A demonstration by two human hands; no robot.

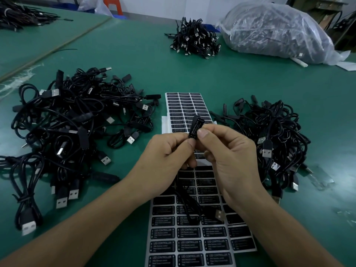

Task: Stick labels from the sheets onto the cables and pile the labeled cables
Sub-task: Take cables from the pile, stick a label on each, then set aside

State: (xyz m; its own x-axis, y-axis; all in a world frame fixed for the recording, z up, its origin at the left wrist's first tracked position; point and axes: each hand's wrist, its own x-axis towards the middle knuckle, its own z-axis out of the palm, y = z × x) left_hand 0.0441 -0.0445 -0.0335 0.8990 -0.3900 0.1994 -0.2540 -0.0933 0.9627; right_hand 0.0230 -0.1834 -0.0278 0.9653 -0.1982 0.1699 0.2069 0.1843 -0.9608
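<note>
Pinching the small black oblong controller block [195, 128] of one thin black USB cable [185, 199] between both hands, we are holding it up above the far end of the grey sheet of black rectangular labels [192, 237] lying nearest us. Our left hand [169, 153] is gripping the block's lower end between thumb and curled fingers. Our right hand [227, 157] is curled too, its thumb pressing the block's side, where a label reading LED CONTROLLER is showing. The cord is hanging down over that sheet, and its silver USB plug [219, 214] is lying above the sheet's middle. A second label sheet [185, 108] is lying just beyond the near sheet. A big tangled pile of black cables [73, 132] is sitting left of it and a smaller cable pile [269, 139] right of it, all on the green table mat [192, 74].
</note>
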